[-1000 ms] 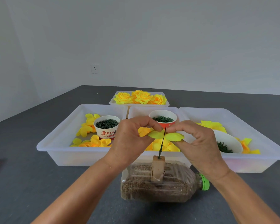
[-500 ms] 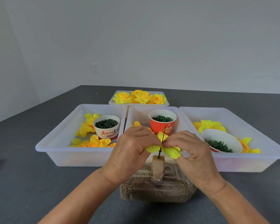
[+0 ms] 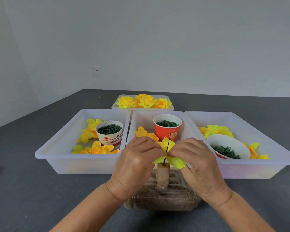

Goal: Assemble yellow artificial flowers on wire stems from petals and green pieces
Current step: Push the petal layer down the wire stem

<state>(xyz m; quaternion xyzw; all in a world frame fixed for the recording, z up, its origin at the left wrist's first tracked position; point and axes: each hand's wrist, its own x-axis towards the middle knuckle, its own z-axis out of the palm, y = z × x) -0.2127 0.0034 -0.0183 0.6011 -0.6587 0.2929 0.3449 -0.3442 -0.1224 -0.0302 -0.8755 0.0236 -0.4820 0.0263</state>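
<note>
Both hands pinch a yellow petal piece (image 3: 175,161) threaded on an upright wire stem (image 3: 167,145). The left hand (image 3: 137,163) and right hand (image 3: 199,164) have fingers curled round it. The stem stands in a tan block (image 3: 162,176).

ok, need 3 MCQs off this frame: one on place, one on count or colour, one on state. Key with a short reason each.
1. Where do the finished yellow fabric flowers lie?
A. far white tray
B. red paper cup
C. left tray

2. How many paper cups hold green pieces?
A. one
B. three
C. five

3. What is the yellow petal piece doing?
A. lying in a tray
B. threaded on the thin dark wire stem, pinched by both hands
C. on the floor

A: they fill the rear tray. B: white, red, tilted white. B: left hand and right hand grip it.
</note>
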